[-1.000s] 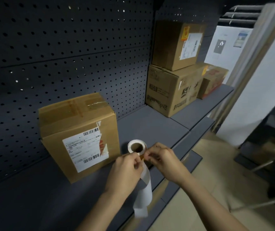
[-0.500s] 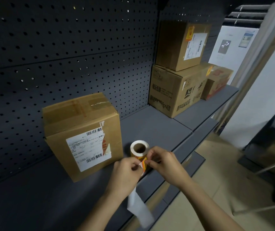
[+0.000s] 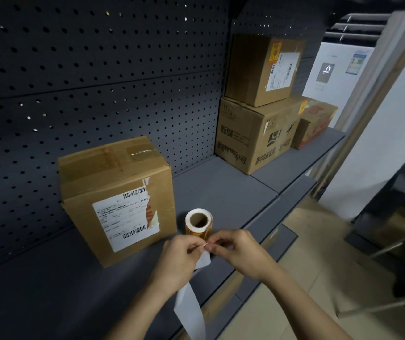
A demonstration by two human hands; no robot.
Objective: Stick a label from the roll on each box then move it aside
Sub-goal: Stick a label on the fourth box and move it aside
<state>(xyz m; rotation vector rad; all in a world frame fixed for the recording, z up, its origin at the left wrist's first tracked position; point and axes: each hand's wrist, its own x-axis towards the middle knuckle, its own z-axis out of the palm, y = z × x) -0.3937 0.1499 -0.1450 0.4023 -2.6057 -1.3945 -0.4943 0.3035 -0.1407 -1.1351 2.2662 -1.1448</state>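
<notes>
- The person's left hand (image 3: 177, 260) and right hand (image 3: 239, 251) meet just in front of the label roll (image 3: 198, 221), fingertips pressed together on a small white label (image 3: 203, 257).
- Both hands pinch that label at its top edge; it hangs between them.
- A long white backing strip (image 3: 190, 310) trails down from under the left hand, past the shelf's front edge.
- The roll stands on end on the dark grey shelf (image 3: 221, 187), its cardboard core facing up, just right of the nearest box (image 3: 115, 192).
- That box sits against the pegboard (image 3: 98, 69) and carries a torn shipping label on its front.
- Three more boxes (image 3: 257, 133) sit well off to the right, two of them stacked.
</notes>
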